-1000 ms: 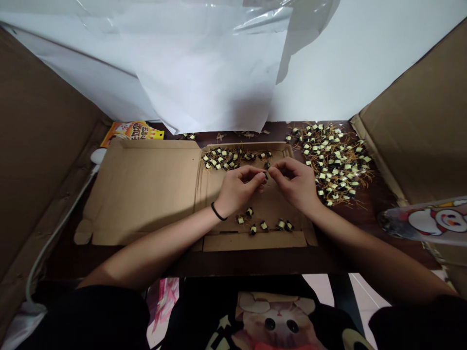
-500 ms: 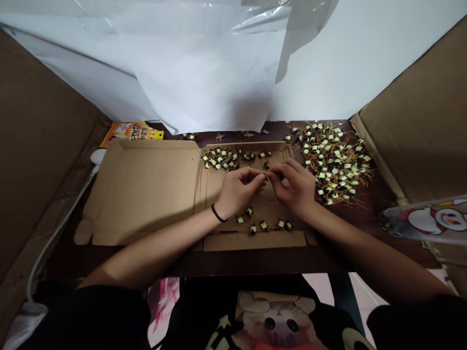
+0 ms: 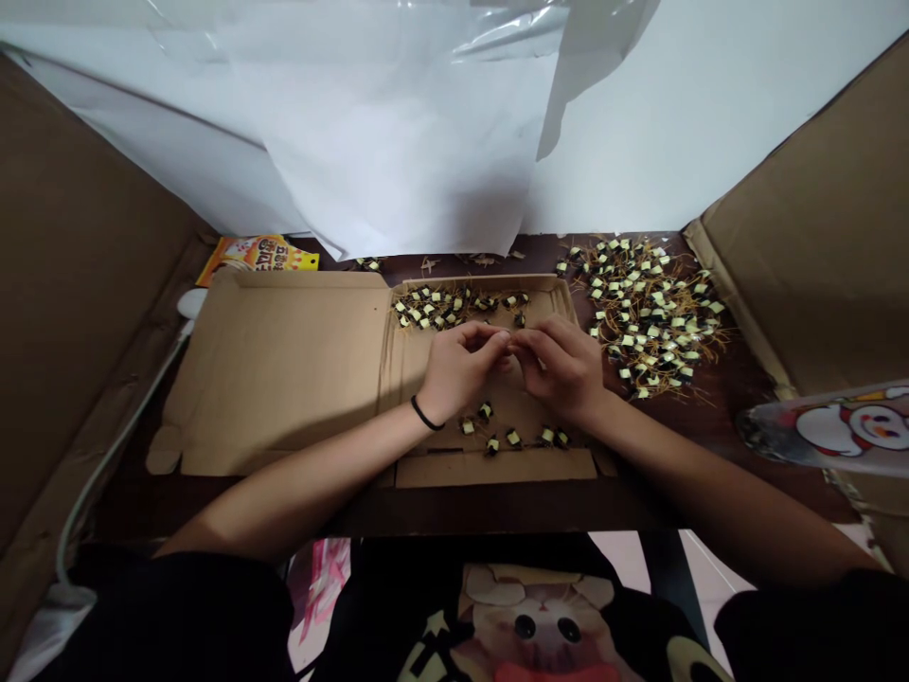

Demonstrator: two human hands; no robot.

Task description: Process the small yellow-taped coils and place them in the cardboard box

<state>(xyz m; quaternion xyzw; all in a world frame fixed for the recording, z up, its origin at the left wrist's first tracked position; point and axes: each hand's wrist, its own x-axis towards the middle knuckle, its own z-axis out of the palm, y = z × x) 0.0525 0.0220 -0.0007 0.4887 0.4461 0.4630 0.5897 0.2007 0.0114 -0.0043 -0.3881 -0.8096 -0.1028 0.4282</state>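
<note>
My left hand (image 3: 461,365) and my right hand (image 3: 561,365) meet over the tray half of an opened cardboard box (image 3: 497,466). Both are closed in a pinch, thumbs against forefingers, fingertips almost touching. The small dark component in my left fingertips is now mostly covered; what my right fingers pinch is hidden. Just beyond the hands lies a cluster of small wire-leaded components (image 3: 433,308), black with pale yellow tops and thin copper-coloured wires. Several more loose components (image 3: 513,438) lie nearer me, by the box's front flap.
A large heap of the same components (image 3: 653,317) covers the table at the right. The box lid (image 3: 284,369) lies flat at left, near an orange-yellow packet (image 3: 259,256) and a white cable (image 3: 106,474). A printed clear bag (image 3: 830,426) sits far right. Cardboard walls flank both sides.
My right hand has moved slightly left, closing up to my left fingertips. The dark component that showed between them is now mostly covered. The lying components have stayed put.
</note>
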